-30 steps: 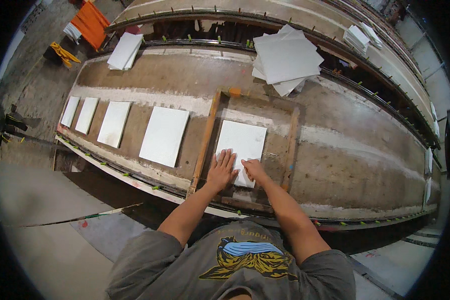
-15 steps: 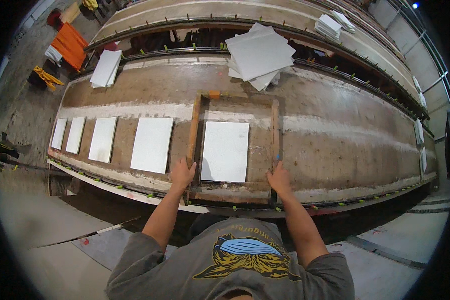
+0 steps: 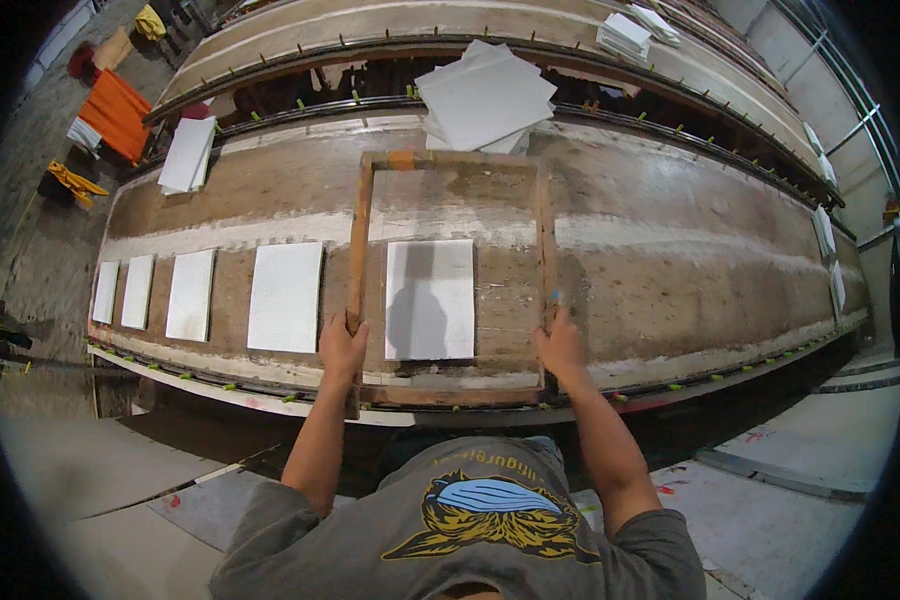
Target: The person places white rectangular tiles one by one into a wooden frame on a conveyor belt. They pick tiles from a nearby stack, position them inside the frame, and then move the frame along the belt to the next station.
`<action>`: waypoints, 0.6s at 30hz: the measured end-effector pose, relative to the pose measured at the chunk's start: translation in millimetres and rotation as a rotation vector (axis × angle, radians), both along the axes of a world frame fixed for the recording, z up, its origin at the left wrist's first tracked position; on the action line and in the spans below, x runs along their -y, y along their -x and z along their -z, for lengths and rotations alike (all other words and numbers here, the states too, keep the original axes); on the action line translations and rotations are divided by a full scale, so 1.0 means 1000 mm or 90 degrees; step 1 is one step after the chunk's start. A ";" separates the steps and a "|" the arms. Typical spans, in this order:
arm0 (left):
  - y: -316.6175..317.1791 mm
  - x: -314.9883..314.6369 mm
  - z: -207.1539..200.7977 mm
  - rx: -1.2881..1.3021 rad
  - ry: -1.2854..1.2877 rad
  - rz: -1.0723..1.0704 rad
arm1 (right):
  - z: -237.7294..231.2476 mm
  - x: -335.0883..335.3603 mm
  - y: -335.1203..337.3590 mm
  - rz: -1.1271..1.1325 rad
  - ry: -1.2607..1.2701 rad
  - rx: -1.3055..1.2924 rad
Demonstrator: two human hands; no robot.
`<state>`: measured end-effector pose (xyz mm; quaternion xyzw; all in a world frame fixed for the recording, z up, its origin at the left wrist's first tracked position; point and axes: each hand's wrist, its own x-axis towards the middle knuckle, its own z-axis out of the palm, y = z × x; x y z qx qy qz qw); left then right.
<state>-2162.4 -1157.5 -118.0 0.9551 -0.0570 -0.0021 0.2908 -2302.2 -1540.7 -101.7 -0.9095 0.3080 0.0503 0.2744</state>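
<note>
Two hands, each with its grip closed around wood, hold one wooden frame (image 3: 450,396) over the worktop (image 3: 670,290). The left grip (image 3: 343,347) is wrapped about the left rail (image 3: 360,230) and the right grip (image 3: 560,347) about the right rail (image 3: 546,220), both on the near half of the frame; the right fingers are slightly blurred. A white panel (image 3: 430,300) lies flat on the worktop, seen within the outline of the frame and touched by neither hand. Its long axis runs from the near edge toward the far side, roughly parallel to the side rails and to the longer dimension of the frame. Note the offset: the panel lies to the right of the left grip and to the left of the right one, much closer to the left rail, so that the left hand is the nearer and a broader bare strip appears toward the right rail. Whether the frame rests on the worktop or is held above it cannot be told with certainty. Left of the frame, four similar panels (image 3: 285,297) form a row; beyond its far rail lies a fanned stack of sheets (image 3: 485,95)
</note>
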 end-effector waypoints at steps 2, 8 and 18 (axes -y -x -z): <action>0.006 0.018 -0.011 -0.005 0.041 0.006 | 0.014 0.026 0.012 -0.008 0.043 0.097; 0.032 0.119 -0.038 0.017 0.212 0.038 | 0.012 0.131 0.043 0.029 0.065 0.068; 0.082 0.265 0.050 0.029 0.187 0.087 | 0.056 0.276 0.096 -0.010 0.090 0.081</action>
